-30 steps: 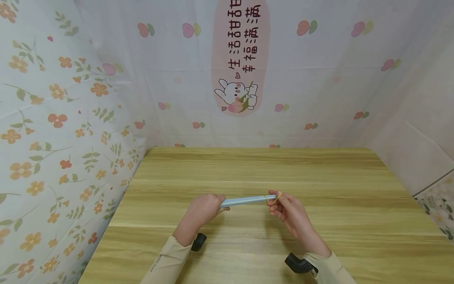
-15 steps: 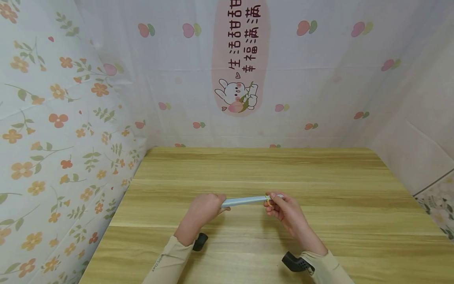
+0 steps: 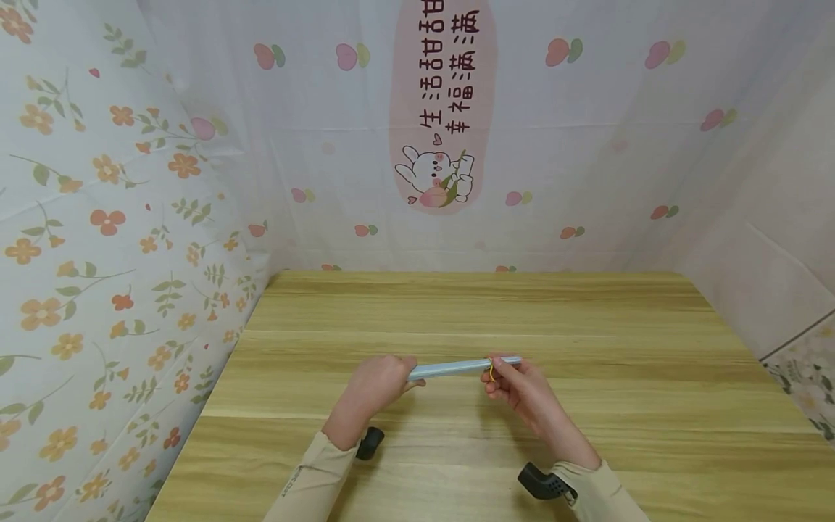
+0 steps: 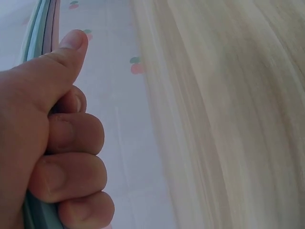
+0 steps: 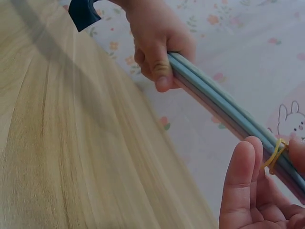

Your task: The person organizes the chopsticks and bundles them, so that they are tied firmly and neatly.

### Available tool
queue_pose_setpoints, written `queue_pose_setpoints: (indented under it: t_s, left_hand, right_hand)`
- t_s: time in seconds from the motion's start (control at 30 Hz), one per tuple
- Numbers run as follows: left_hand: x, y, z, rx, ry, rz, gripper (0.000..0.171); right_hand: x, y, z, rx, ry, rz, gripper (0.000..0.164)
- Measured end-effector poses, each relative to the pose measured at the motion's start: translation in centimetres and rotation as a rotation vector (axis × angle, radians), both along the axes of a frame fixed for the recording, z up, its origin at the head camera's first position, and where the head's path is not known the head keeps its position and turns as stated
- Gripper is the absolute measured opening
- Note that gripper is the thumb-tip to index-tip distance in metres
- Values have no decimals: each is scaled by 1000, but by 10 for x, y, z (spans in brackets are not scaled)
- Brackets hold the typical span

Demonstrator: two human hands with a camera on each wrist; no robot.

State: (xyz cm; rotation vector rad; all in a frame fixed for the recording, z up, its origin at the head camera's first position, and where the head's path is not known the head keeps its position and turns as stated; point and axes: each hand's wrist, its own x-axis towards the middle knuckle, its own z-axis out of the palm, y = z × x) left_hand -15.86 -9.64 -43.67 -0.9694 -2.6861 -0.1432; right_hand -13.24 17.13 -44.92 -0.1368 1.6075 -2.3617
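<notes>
A slim bundle of pastel chopsticks [image 3: 450, 368], green, blue and pink, is held above the table, nearly level. My left hand [image 3: 381, 384] grips its thicker left end; in the left wrist view, the curled fingers [image 4: 71, 176] wrap around the sticks, with the thumb lying along them. Near the thinner right end, a yellow rubber band [image 5: 275, 156] encircles the bundle. My right hand [image 3: 525, 391] pinches the bundle at that band, thumb on top and fingers below. The bundle's tip shows just past the right thumb.
Below the hands spreads a wood-grain table [image 3: 417, 312]. White printed cloth [image 3: 554, 145] hangs behind it, and a flowered cloth [image 3: 117, 254] on the left. Black wrist mounts [image 3: 544, 482] hang below both forearms.
The rubber band, earlier stretched past the bundle's right end by the right fingers, now sits looped around the bundle. The right hand shifted slightly left; the left hand has barely moved.
</notes>
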Motion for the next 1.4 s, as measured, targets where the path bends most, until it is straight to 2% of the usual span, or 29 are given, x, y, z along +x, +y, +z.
queue_pose_setpoints:
  t_s: [0.13, 0.27, 0.4, 0.53, 0.93, 1.1, 1.2, 1.4]
  left_hand:
    - [-3, -1, 0, 2, 9, 4, 34]
    - [-8, -3, 1, -7, 33, 18, 34]
    - [-11, -4, 1, -21, 45, 22, 35]
    - [-12, -4, 1, -31, 46, 24, 35]
    - [-19, -2, 1, -3, -34, 26, 35]
    - [-21, -2, 1, 7, -104, 40, 33]
    - [-22, -1, 2, 10, -133, 45, 31]
    - [-23, -2, 3, -6, -133, 51, 31]
  right_hand:
    - [0, 0, -4, 6, 31, 21, 9]
    - [0, 3, -8, -4, 42, 28, 11]
    - [0, 4, -10, 22, 14, 22, 15]
    - [-2, 3, -11, 80, -23, 9, 11]
    - [-3, 2, -12, 173, -70, -8, 5]
    - [-6, -1, -10, 236, -85, -30, 9]
    - [-8, -3, -11, 266, -73, -16, 8]
    - [-7, -5, -14, 308, -60, 25, 8]
